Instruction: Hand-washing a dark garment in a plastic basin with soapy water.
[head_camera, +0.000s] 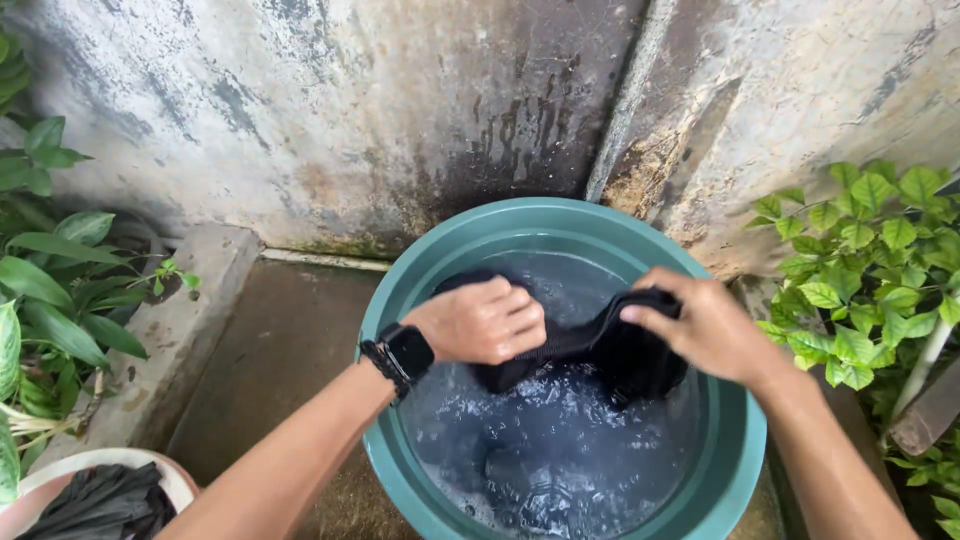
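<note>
Left hand (smartwatch at wrist) and right hand each clench one end of black garment, bunched taut just above soapy water in green basin, so drips fall inside.

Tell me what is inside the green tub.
The green tub holds soapy, bubbly water. Both hands, left and right, grip a dark cloth above it. The tub's bottom is hidden by the murky water.

The wet concrete floor holds a big green tub. A pink-and-white basin sits left of the tub.
</note>
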